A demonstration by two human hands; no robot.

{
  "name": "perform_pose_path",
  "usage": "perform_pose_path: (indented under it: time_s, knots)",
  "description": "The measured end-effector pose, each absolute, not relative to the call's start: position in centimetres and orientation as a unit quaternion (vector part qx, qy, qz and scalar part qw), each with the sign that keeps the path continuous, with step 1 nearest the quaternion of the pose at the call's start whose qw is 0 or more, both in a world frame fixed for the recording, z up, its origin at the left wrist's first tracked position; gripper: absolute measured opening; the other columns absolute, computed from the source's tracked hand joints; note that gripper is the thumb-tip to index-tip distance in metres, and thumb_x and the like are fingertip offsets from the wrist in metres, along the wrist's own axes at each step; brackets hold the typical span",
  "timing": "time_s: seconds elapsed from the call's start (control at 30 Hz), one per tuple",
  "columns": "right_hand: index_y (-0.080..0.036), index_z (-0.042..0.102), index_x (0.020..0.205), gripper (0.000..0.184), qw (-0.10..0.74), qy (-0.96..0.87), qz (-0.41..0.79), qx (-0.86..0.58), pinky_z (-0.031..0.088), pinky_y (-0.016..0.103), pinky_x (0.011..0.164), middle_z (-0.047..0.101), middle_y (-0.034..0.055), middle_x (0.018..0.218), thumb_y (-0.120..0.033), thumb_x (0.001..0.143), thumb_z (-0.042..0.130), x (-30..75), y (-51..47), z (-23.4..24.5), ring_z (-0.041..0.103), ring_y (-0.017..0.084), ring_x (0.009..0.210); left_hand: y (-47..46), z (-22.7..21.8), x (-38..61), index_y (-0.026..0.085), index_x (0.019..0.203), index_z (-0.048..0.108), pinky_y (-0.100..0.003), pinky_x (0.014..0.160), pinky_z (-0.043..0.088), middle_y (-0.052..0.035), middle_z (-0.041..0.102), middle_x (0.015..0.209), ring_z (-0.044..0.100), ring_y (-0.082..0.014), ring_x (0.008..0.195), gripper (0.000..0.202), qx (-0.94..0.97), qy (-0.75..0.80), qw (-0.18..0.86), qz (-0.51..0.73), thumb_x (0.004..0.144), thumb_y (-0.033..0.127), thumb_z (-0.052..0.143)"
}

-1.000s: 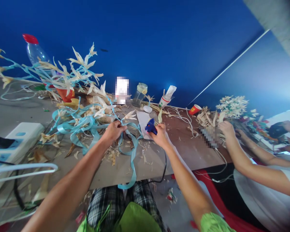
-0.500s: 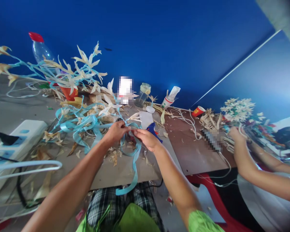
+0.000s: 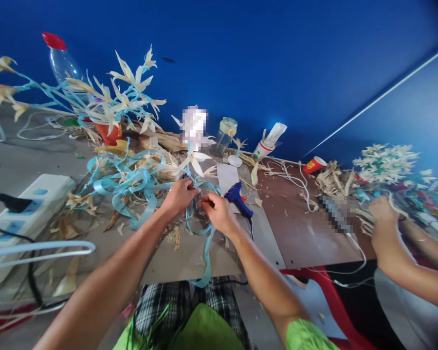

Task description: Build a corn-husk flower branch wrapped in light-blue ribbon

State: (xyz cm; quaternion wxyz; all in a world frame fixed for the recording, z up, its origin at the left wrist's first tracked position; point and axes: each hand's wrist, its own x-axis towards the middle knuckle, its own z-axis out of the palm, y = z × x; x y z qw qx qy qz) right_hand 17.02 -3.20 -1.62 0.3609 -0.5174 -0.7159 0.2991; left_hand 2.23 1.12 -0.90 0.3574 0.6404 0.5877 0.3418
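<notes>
My left hand [image 3: 182, 197] is closed in a pinch on the stem of a pale, dried-husk flower [image 3: 195, 163], whose petals stick up above the fingers. Just beside it, my right hand [image 3: 217, 211] has its fingers curled and its fingertips close to the left ones; what they pinch is hidden. Light blue ribbon [image 3: 206, 257] loops around behind the right hand and hangs over the table's front edge. More ribbon lies tangled [image 3: 146, 199] left of my hands. Against the right hand's far side lies a blue glue gun [image 3: 239, 198] on a sheet of white paper [image 3: 226, 176].
At the back left, blue-stemmed flowers stand near a red cup [image 3: 109, 133] and a clear bottle [image 3: 63, 63]. A white power strip [image 3: 29, 214] and hanger [image 3: 40, 248] lie left. Behind are a jar [image 3: 224, 136] and white cup [image 3: 264, 146]. A co-worker's arms [image 3: 397, 238] are at right.
The view has shifted slightly, uncovering more of the glue gun. The flower now stands more upright above my left hand. My right fingertips have drawn a little apart from the left and curled.
</notes>
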Motion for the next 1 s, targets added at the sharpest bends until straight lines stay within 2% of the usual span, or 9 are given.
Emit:
perform_pose_path:
  time_s: [0.2,0.33,0.43,0.5,0.63,0.73,0.87,1.0]
  knots:
    - [-0.018,0.059,0.074,0.012,0.334,-0.788,0.130,-0.500,0.043,0.027,0.067,0.057,0.0044,0.074,-0.017,0.083,0.050,16.8,-4.0,-2.0,0.054,0.016,0.071,1.0,-1.0,2.7,0.018,0.051,0.039,-0.024,0.051,0.023,0.0059,0.035,0.049,0.033,-0.0092,0.053,0.028,0.623,0.579,0.372,0.372,0.068,0.032,0.056]
    - [-0.018,0.057,0.075,0.015,0.331,-0.791,0.073,-0.509,0.044,0.028,0.071,0.056,0.0094,0.089,-0.016,0.085,0.046,16.2,-4.5,-1.7,0.055,0.018,0.078,0.7,-1.3,3.1,0.018,0.051,0.035,-0.023,0.050,0.022,0.0062,0.031,0.050,0.031,-0.0083,0.053,0.030,0.613,0.563,0.374,0.410,0.069,0.031,0.055]
    - [-0.018,0.055,0.077,0.016,0.321,-0.790,0.075,-0.516,0.044,0.028,0.068,0.057,0.0077,0.080,-0.014,0.086,0.043,15.7,-4.9,-1.5,0.055,0.018,0.074,0.6,-1.3,3.4,0.018,0.051,0.034,-0.023,0.050,0.022,0.0065,0.031,0.049,0.030,-0.0075,0.052,0.033,0.591,0.550,0.393,0.440,0.069,0.033,0.058]
    - [-0.019,0.055,0.078,0.017,0.326,-0.791,0.079,-0.511,0.044,0.029,0.068,0.057,0.0066,0.075,-0.012,0.086,0.042,15.5,-5.1,-1.5,0.055,0.019,0.074,0.5,-1.1,3.5,0.018,0.051,0.037,-0.023,0.050,0.023,0.0066,0.032,0.048,0.030,-0.0070,0.050,0.035,0.556,0.535,0.446,0.454,0.066,0.036,0.063]
    - [-0.020,0.057,0.086,0.018,0.382,-0.790,0.085,-0.472,0.047,0.031,0.075,0.061,0.0081,0.083,-0.014,0.088,0.040,15.7,-5.2,-1.5,0.058,0.019,0.082,0.3,-0.1,3.1,0.017,0.056,0.044,-0.023,0.049,0.030,0.0041,0.043,0.049,0.034,-0.0065,0.046,0.035,0.405,0.416,0.677,0.452,0.068,0.043,0.064]
    - [-0.021,0.057,0.088,0.016,0.419,-0.780,0.082,-0.458,0.047,0.031,0.078,0.063,0.0077,0.086,-0.016,0.088,0.042,16.2,-4.9,-1.4,0.059,0.018,0.084,0.1,0.5,2.5,0.016,0.061,0.049,-0.024,0.054,0.040,-0.0014,0.054,0.059,0.042,-0.0075,0.048,0.027,0.291,0.330,0.789,0.429,0.074,0.038,0.059]
    - [-0.021,0.057,0.085,0.012,0.440,-0.765,0.096,-0.460,0.047,0.031,0.076,0.063,0.0062,0.083,-0.019,0.087,0.045,16.9,-4.6,-1.1,0.059,0.017,0.081,0.2,0.5,1.8,0.013,0.069,0.054,-0.022,0.053,0.042,-0.0037,0.061,0.070,0.040,-0.0045,0.047,0.013,0.274,0.287,0.819,0.415,0.069,0.021,0.064]
    - [-0.020,0.054,0.078,0.011,0.447,-0.759,0.141,-0.451,0.047,0.028,0.073,0.061,0.0050,0.080,-0.021,0.086,0.046,17.1,-4.5,-0.9,0.058,0.016,0.078,0.4,0.2,1.5,0.014,0.079,0.057,-0.016,0.047,0.033,0.0001,0.060,0.068,0.033,-0.0005,0.043,0.022,0.312,0.262,0.816,0.411,0.062,0.014,0.072]
